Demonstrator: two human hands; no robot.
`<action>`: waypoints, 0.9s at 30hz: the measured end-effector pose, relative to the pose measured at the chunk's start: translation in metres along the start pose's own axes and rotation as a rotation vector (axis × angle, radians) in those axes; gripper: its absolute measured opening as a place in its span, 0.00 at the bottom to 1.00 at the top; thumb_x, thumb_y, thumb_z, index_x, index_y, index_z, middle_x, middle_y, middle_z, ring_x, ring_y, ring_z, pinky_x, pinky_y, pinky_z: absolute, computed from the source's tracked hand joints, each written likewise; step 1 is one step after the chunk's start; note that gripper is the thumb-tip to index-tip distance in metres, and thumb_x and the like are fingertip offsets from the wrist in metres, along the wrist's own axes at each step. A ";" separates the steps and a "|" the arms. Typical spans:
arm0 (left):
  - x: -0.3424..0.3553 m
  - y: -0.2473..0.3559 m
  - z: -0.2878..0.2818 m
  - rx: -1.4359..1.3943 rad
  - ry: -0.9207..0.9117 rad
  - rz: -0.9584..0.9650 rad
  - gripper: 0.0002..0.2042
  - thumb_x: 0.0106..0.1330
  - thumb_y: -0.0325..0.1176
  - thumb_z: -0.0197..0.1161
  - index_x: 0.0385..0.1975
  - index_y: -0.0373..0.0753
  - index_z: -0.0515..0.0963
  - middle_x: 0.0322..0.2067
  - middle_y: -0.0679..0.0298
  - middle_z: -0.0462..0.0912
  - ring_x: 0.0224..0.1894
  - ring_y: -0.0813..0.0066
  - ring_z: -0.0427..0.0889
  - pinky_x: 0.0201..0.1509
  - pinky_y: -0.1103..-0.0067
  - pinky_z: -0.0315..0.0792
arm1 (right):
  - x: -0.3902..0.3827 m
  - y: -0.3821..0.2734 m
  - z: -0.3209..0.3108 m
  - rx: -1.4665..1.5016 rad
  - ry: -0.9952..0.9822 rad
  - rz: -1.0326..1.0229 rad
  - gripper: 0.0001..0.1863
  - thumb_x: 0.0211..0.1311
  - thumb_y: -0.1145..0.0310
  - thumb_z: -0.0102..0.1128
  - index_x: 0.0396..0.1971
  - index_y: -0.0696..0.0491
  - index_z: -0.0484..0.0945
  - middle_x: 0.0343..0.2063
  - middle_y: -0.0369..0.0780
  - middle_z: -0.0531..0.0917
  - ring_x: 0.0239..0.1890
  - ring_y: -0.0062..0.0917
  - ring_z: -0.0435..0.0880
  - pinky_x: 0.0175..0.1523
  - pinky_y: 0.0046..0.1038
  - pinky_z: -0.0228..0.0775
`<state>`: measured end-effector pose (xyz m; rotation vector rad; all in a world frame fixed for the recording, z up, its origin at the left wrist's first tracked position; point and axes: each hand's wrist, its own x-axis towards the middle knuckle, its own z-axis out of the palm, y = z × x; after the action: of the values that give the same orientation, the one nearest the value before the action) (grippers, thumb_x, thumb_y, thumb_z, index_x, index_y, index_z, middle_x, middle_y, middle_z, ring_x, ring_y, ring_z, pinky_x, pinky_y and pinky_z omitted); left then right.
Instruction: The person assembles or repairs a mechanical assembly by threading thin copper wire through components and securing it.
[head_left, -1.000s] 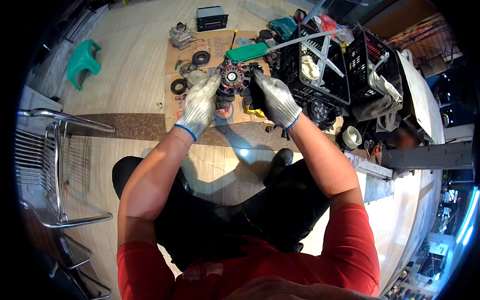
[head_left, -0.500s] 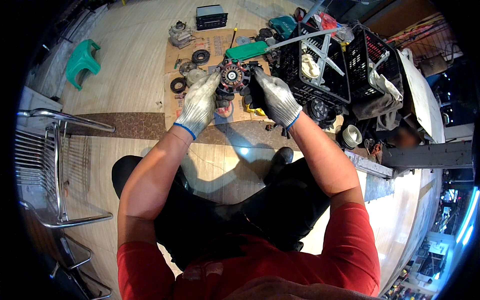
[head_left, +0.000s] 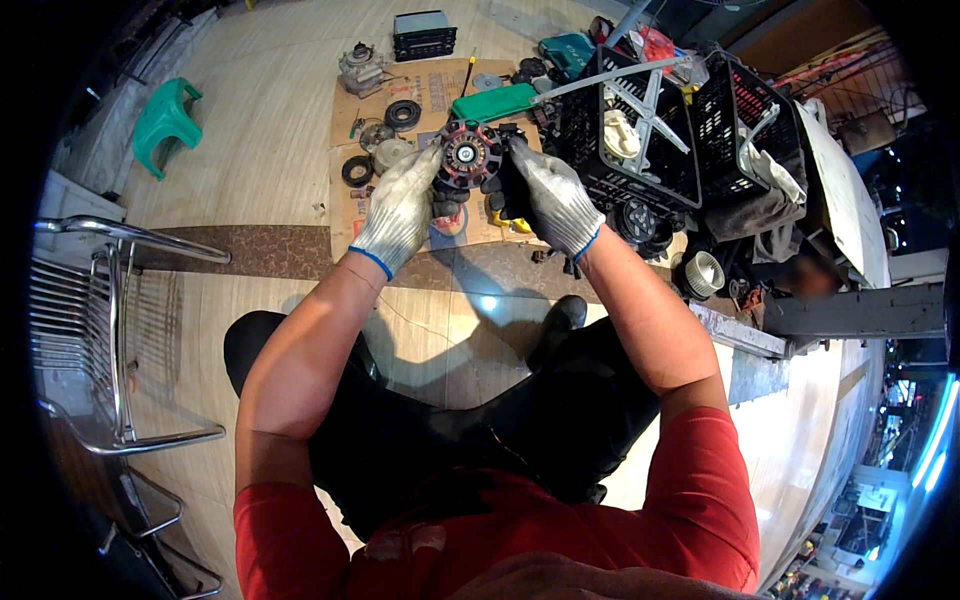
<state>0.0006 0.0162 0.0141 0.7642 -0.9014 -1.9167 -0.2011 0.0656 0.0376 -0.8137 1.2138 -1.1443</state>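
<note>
Head view: the only camera, looking down past a person's red sleeves to two gloved hands over cardboard (head_left: 350,215) on the floor (head_left: 260,190).
Coil ring (head_left: 466,154): a round part with copper windings, a bright hub and a dark, red-marked rim, between the two hands, facing the camera.
Left hand (head_left: 398,205): its grip is closed on the ring's left side, thumb at the edge and dark fingertips curled below.
Right hand (head_left: 556,195): dark fingers meet the ring's lower right edge; the thumb points in beside it. How firmly this grip closes, I cannot tell, since shadow and dark glove fabric merge.
Step in hand: apparently holding the coil ring up, perhaps to look it over or line it up.
Next move: seems to call for steady support from the left hand, with the right placed more surely before any turning or pulling.
Ahead of the hands: a green case (head_left: 495,103) lies just beyond the ring; a screwdriver (head_left: 469,72) is farther off.
Left of the hands: two black rings (head_left: 402,116) rest on the cardboard.
Right of the hands: a black crate (head_left: 640,188) stands near, a white fan wheel (head_left: 704,272) below it.
</note>
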 end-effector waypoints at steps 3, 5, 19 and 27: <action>-0.002 0.001 0.002 0.008 -0.006 -0.012 0.19 0.76 0.44 0.55 0.56 0.34 0.73 0.40 0.61 0.84 0.33 0.74 0.84 0.29 0.80 0.79 | 0.000 0.001 -0.001 -0.007 0.007 -0.014 0.19 0.74 0.52 0.54 0.42 0.55 0.79 0.30 0.40 0.84 0.25 0.24 0.82 0.30 0.24 0.74; -0.003 0.003 0.005 0.037 0.008 -0.007 0.20 0.77 0.44 0.54 0.56 0.34 0.74 0.40 0.61 0.84 0.34 0.75 0.84 0.30 0.81 0.78 | -0.001 0.000 -0.001 -0.037 0.009 0.002 0.18 0.74 0.54 0.54 0.41 0.56 0.79 0.29 0.39 0.84 0.25 0.23 0.82 0.30 0.23 0.74; 0.002 -0.005 -0.007 -0.039 -0.050 -0.045 0.18 0.78 0.45 0.51 0.52 0.37 0.75 0.36 0.62 0.84 0.28 0.78 0.83 0.27 0.82 0.78 | -0.005 -0.007 0.004 -0.185 0.061 0.014 0.15 0.72 0.57 0.58 0.37 0.56 0.80 0.26 0.33 0.82 0.22 0.14 0.77 0.28 0.17 0.69; 0.005 -0.006 0.000 -0.050 0.064 -0.064 0.20 0.79 0.50 0.47 0.46 0.37 0.75 0.32 0.62 0.83 0.24 0.78 0.81 0.23 0.80 0.74 | -0.004 -0.005 0.007 -0.159 0.061 -0.008 0.19 0.73 0.54 0.54 0.33 0.56 0.81 0.21 0.33 0.80 0.19 0.15 0.74 0.24 0.20 0.68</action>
<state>-0.0038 0.0142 0.0086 0.8287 -0.7954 -1.9515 -0.1956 0.0677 0.0446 -0.9092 1.3666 -1.0961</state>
